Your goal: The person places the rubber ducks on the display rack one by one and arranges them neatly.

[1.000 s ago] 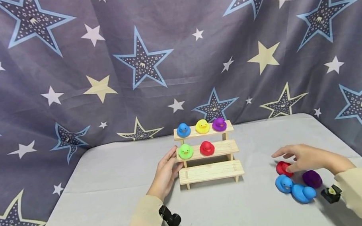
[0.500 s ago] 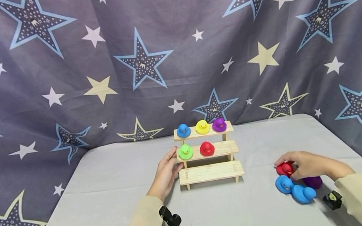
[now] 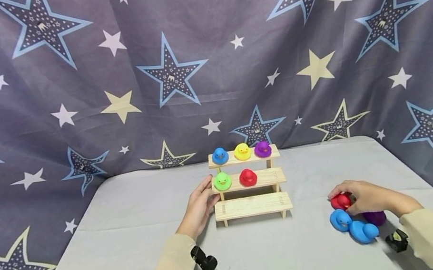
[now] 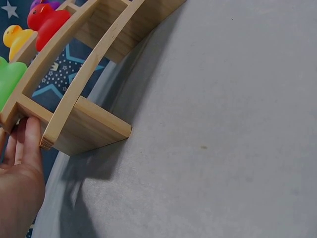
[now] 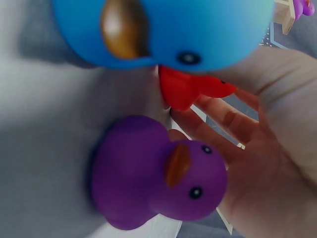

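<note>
A three-step wooden stand (image 3: 263,204) stands mid-table. My left hand (image 3: 197,210) holds the left end of its middle step, fingers under the plank in the left wrist view. My right hand (image 3: 370,197) has its thumb and fingers around a red rubber duck (image 3: 340,202) low at the table. Beside that hand lie a blue duck (image 3: 340,220), a second blue duck (image 3: 363,231) and a purple duck (image 3: 375,218), partly hidden by the hand. In the right wrist view the purple duck (image 5: 133,173) is close below the palm and a blue duck (image 5: 208,25) fills the top.
On the top step sit a blue duck (image 3: 220,156), a yellow duck (image 3: 242,151) and a purple duck (image 3: 262,149). The middle step bears a green duck (image 3: 222,181) and a red duck (image 3: 247,177). A star-patterned curtain (image 3: 121,137) hangs behind the grey-white table (image 3: 132,246).
My right hand has come down and closed its thumb and fingers around the red duck, covering more of the purple one. The left hand has stayed at the stand.
</note>
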`<act>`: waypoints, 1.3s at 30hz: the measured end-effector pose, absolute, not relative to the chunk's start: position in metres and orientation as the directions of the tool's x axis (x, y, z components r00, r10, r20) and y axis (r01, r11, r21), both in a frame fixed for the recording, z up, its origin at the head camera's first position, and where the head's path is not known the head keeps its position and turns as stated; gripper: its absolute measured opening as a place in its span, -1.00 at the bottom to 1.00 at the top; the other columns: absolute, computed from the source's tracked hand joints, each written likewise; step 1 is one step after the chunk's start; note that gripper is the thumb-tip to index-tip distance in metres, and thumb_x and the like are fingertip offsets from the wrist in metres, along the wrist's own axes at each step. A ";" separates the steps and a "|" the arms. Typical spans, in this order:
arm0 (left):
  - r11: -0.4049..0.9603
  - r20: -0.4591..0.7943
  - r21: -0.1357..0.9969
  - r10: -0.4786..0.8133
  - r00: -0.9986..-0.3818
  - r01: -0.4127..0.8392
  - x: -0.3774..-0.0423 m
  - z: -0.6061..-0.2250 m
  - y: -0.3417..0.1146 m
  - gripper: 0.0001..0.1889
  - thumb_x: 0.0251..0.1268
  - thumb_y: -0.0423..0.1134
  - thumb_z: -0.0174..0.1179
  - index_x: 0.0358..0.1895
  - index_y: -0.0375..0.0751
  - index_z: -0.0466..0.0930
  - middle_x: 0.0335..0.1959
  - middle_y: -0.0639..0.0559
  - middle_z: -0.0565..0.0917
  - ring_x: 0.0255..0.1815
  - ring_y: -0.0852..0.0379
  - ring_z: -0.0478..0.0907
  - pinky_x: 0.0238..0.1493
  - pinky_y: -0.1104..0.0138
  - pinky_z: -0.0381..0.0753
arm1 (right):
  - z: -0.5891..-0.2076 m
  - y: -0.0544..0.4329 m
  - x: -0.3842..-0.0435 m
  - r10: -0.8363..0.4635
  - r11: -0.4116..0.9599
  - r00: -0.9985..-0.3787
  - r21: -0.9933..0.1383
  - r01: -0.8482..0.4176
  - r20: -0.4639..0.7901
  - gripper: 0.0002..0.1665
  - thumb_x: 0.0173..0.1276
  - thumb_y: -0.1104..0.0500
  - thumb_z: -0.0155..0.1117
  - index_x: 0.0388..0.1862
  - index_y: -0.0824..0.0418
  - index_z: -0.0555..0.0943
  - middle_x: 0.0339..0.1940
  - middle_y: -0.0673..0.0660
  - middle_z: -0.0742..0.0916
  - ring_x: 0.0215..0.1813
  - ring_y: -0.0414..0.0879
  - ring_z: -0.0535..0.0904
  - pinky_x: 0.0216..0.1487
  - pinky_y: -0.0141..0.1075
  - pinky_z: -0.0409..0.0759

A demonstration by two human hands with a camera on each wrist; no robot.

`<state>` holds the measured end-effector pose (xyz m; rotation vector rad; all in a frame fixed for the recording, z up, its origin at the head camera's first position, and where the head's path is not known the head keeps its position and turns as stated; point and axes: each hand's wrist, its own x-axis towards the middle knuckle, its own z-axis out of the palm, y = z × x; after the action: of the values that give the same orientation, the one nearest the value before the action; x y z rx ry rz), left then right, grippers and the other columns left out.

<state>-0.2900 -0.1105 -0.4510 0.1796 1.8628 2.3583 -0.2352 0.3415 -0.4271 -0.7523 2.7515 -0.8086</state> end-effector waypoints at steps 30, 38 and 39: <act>-0.198 -0.005 0.979 0.181 -0.983 -0.041 -0.291 -0.451 -0.110 -0.38 0.50 -0.33 -0.07 0.58 -0.21 0.09 0.54 -0.13 0.19 0.47 -0.06 0.27 0.38 0.29 0.46 | -0.407 0.340 -0.232 -0.510 0.720 -0.858 -0.513 -0.467 0.064 -0.43 0.03 0.23 0.55 0.09 0.20 0.65 -0.02 0.15 0.68 -0.12 -0.13 0.54 -0.20 -0.32 0.64; -0.216 0.004 0.976 0.166 -0.986 -0.033 -0.291 -0.452 -0.109 -0.38 0.47 -0.37 -0.09 0.58 -0.25 0.09 0.54 -0.15 0.20 0.48 -0.07 0.26 0.39 0.27 0.45 | -0.395 0.330 -0.234 -0.526 0.708 -0.838 -0.471 -0.526 0.145 -0.46 0.11 0.20 0.56 0.10 0.22 0.65 -0.05 0.08 0.68 -0.08 -0.12 0.55 -0.17 -0.17 0.68; -0.217 0.004 0.976 0.164 -0.986 -0.032 -0.291 -0.452 -0.109 -0.37 0.46 -0.38 -0.09 0.58 -0.25 0.09 0.54 -0.15 0.20 0.48 -0.07 0.26 0.39 0.27 0.45 | -0.393 0.328 -0.235 -0.523 0.712 -0.840 -0.467 -0.524 0.145 -0.46 0.11 0.19 0.56 0.11 0.21 0.65 -0.04 0.07 0.68 -0.07 -0.11 0.56 -0.15 -0.14 0.69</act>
<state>-0.2905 -0.1089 -0.4517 0.1595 1.8807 2.3518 -0.2350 0.3277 -0.3934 -0.8897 2.9086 -0.7954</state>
